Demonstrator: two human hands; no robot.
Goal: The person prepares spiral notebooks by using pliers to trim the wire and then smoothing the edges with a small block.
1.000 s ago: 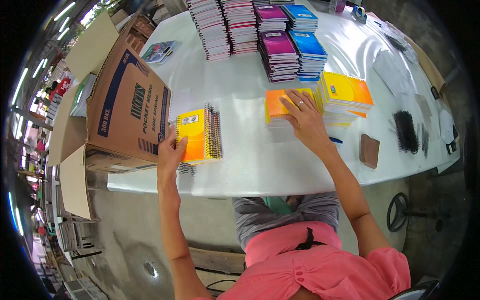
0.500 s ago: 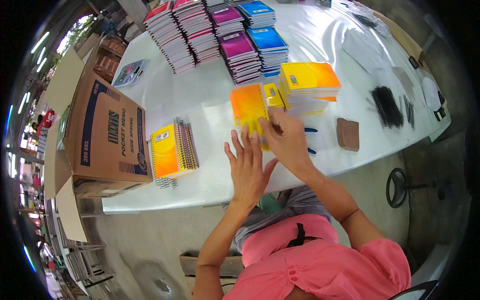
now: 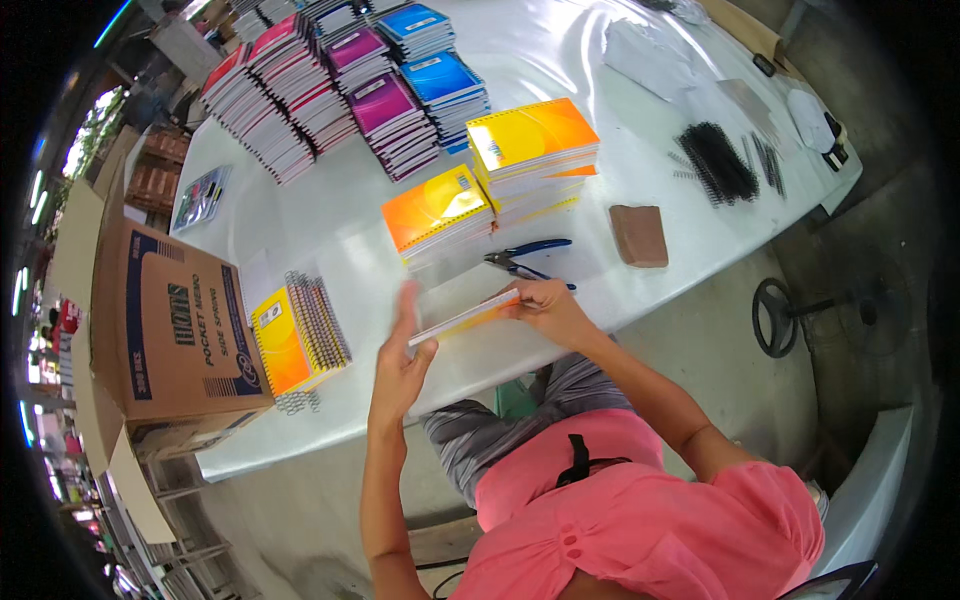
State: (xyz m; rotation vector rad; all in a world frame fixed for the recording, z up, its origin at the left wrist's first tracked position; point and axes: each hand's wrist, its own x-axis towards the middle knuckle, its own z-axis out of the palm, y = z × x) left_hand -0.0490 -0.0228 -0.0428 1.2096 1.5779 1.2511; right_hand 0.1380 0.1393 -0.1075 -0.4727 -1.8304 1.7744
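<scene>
A thin yellow-orange notebook (image 3: 465,319) is raised off the table near its front edge, turned so its white page edge shows. My right hand (image 3: 550,312) pinches its right end between thumb and fingers. At the other end is my left hand (image 3: 398,370), its fingers stretched upward and blurred, its thumb by the notebook's lower left corner. Just beyond stand a short stack of yellow-orange notebooks (image 3: 437,212) and a taller one (image 3: 533,135). Blue-handled pliers (image 3: 525,260) lie open behind my right hand.
At left, a brown carton (image 3: 185,310) stands beside spiral-bound yellow notebooks (image 3: 282,345) and loose coils (image 3: 298,402). Purple (image 3: 385,103), blue (image 3: 442,78) and red (image 3: 285,45) notebook stacks fill the back. To the right lie a brown block (image 3: 638,236) and black spiral coils (image 3: 717,163).
The notebook has come up from lying flat by the stacks and tipped onto its edge, nearer my body. My left fingers have left its cover. The whole view has shifted and turned.
</scene>
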